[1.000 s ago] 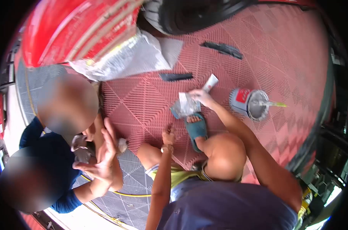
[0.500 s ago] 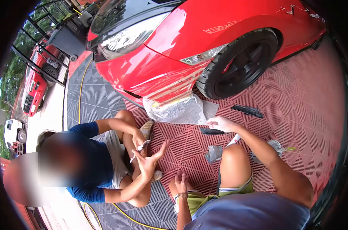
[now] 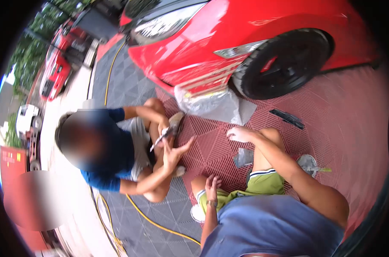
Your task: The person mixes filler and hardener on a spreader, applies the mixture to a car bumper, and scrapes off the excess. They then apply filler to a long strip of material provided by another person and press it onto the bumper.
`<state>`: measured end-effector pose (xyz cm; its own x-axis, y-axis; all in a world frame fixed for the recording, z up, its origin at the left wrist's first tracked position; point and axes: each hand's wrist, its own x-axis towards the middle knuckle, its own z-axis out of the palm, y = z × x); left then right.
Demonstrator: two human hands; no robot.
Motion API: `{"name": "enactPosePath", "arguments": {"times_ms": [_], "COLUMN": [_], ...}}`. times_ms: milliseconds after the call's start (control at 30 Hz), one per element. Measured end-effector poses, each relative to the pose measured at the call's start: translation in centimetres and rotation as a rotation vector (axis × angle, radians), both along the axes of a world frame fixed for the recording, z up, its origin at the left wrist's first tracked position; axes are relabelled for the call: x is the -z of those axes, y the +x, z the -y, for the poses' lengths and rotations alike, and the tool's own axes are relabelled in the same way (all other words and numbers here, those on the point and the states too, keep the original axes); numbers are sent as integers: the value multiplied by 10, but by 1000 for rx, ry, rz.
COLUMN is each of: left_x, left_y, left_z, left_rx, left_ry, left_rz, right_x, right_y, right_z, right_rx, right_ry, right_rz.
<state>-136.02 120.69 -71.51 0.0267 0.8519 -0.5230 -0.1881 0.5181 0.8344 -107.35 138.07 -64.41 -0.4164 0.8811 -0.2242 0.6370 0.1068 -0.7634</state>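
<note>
My right hand point(image 3: 240, 134), whitish with dust, hangs above the red floor tiles with its fingers loosely bent and nothing visible in them. Nearest to it are the clear plastic sheet point(image 3: 213, 105) under the car's bumper and a small grey flat piece point(image 3: 245, 157) on the floor. Close to my left knee, my left hand point(image 3: 212, 187) is raised with its fingers apart and nothing in it; a watch is on that wrist. Beige strips point(image 3: 207, 82) run across the lower corner of the red bumper point(image 3: 173, 58).
A co-worker in a blue shirt point(image 3: 117, 150) sits at left, one hand on a thin whitish object point(image 3: 160, 139), the other spread. A black strip point(image 3: 287, 118) lies near the wheel point(image 3: 284, 64). A round container point(image 3: 307, 163) stands at right; a yellow hose point(image 3: 160, 227) crosses the floor.
The view has shifted, so the car and co-worker appear farther right and higher. My right hand has drawn back from the edge of the plastic sheet. The co-worker's hands are closer together.
</note>
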Motion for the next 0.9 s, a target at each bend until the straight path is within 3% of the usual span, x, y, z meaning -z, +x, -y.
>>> {"name": "enactPosePath", "arguments": {"times_ms": [100, 300, 433, 567, 633, 733, 833, 867, 900], "left_x": [0, 4, 3, 5, 1, 26, 96, 117, 126], "left_y": [13, 30, 34, 32, 32, 27, 30, 36, 46], "left_z": [0, 2, 3, 5, 1, 8, 9, 2, -8], "left_rx": [-10, 94, 91, 82, 80, 16, 224, 317, 386], "left_ry": [-70, -56, -58, -27, -13, -68, 66, 168, 187], "left_rz": [19, -18, -31, 11, 4, -59, -396, -545, -625], "right_x": [15, 17, 14, 35, -21, -95, -43, -33, 18], "right_y": [4, 1, -1, 8, 21, 52, 77, 80, 80], "right_z": [-11, -13, -17, -23, -16, -19, -19, -8, 5], "right_rx": [58, 2, 22, 48, 72, 40, -11, 28, 52], "right_ry": [-142, -123, -144, -5, -66, -31, -96, -136, -15], "right_rz": [-154, -127, -204, -367, -481, -327, -313, -18, 192]}}
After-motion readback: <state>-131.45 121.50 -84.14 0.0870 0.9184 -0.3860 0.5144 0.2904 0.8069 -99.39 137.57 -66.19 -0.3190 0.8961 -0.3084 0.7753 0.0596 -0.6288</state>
